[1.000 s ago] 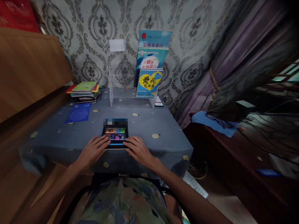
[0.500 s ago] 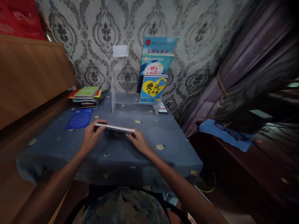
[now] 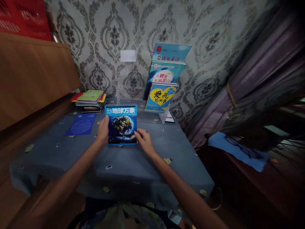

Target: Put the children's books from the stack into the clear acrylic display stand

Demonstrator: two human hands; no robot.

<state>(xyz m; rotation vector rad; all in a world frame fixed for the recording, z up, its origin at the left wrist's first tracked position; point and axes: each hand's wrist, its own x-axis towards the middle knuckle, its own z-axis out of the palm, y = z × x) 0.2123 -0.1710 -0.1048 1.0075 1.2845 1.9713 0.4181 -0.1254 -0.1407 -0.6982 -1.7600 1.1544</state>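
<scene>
Upright between my hands is a blue book (image 3: 122, 125) with the Earth on its cover, its front facing me. My left hand (image 3: 103, 129) grips its left edge, and the fingers behind it are hidden. My right hand (image 3: 144, 139) pinches the lower right edge, thumb on the cover. Behind the book stands a clear acrylic stand (image 3: 164, 115). On its right side, a yellow-and-blue book (image 3: 160, 98), a teal book (image 3: 170, 67) and a light-blue book (image 3: 175, 49) rise in tiers.
A pile of books (image 3: 91, 97) lies at the table's back left, with a blue booklet (image 3: 82, 124) in front. Beside the stand is a phone (image 3: 170, 117). Glasses (image 3: 244, 147) rest on a blue cloth (image 3: 234, 149) at the right. The tablecloth (image 3: 78, 159) is dark blue-grey.
The book has tipped from nearly edge-on to upright, so its Earth cover now shows. Both hands have kept hold of it. The camera view has shifted slightly.
</scene>
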